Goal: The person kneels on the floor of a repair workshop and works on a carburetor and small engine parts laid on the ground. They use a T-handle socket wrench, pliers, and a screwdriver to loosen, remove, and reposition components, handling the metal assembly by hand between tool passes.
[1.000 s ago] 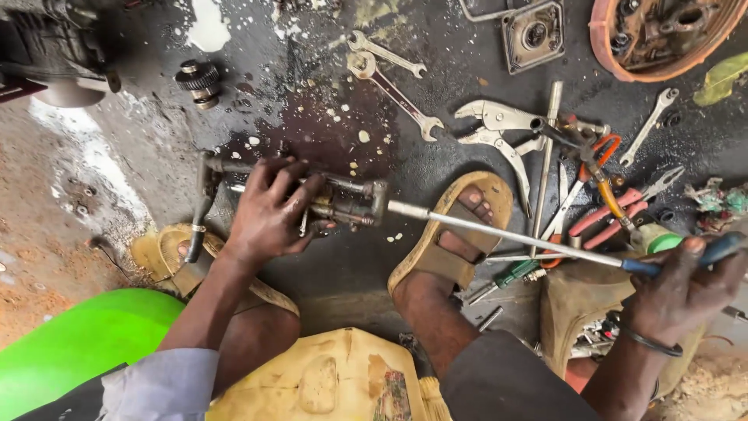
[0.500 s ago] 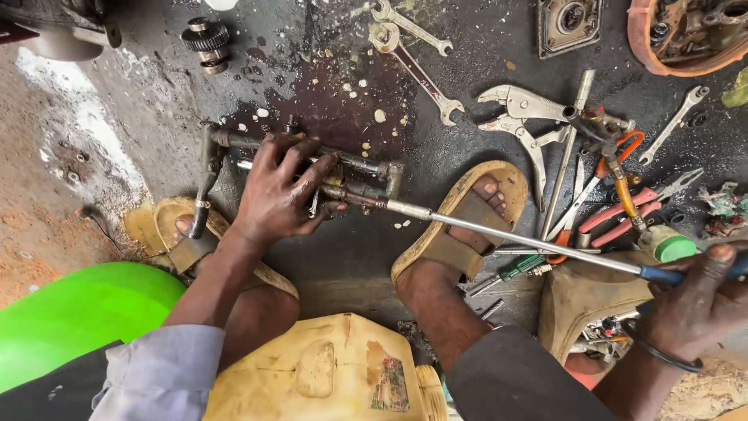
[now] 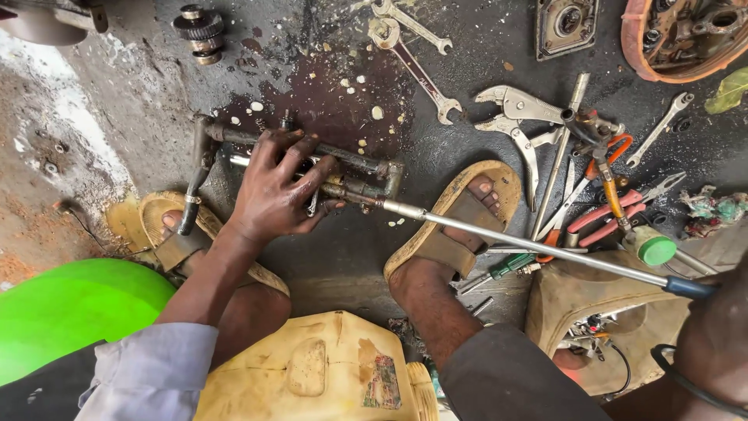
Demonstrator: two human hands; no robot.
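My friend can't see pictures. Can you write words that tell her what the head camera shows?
A person's left hand presses a greasy metal frame part onto an oily floor, while the right hand holds a long screwdriver whose tip meets the part. Both sandalled feet flank it; wrenches and pliers lie scattered beyond.

1 head-worn camera is looking steeply down, close over an oily floor strewn with tools.
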